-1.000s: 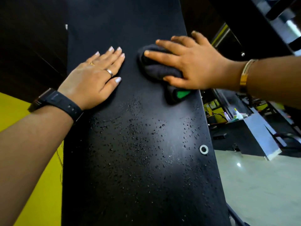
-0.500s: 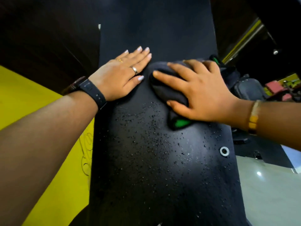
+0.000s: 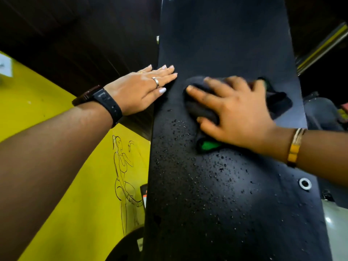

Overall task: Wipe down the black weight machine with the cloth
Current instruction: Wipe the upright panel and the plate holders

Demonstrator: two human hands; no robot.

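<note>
A tall black panel of the weight machine (image 3: 226,194) fills the middle of the view, its lower half speckled with water droplets. My right hand (image 3: 235,113) presses a dark cloth (image 3: 201,110) with a green corner flat against the panel, fingers spread and slightly blurred. More of the cloth sticks out to the right of the hand. My left hand (image 3: 143,89) lies flat on the panel's left edge, fingers straight, with a ring on one finger and a black watch on the wrist.
A yellow wall (image 3: 75,185) with a line drawing of a figure stands to the left. A silver bolt washer (image 3: 305,183) sits near the panel's right edge. Dim gym equipment (image 3: 323,113) and pale floor (image 3: 337,232) show at right.
My right hand has slid the cloth down and leftwards over the panel. The left hand has stayed flat near the left edge. The view has swung left, showing more yellow wall.
</note>
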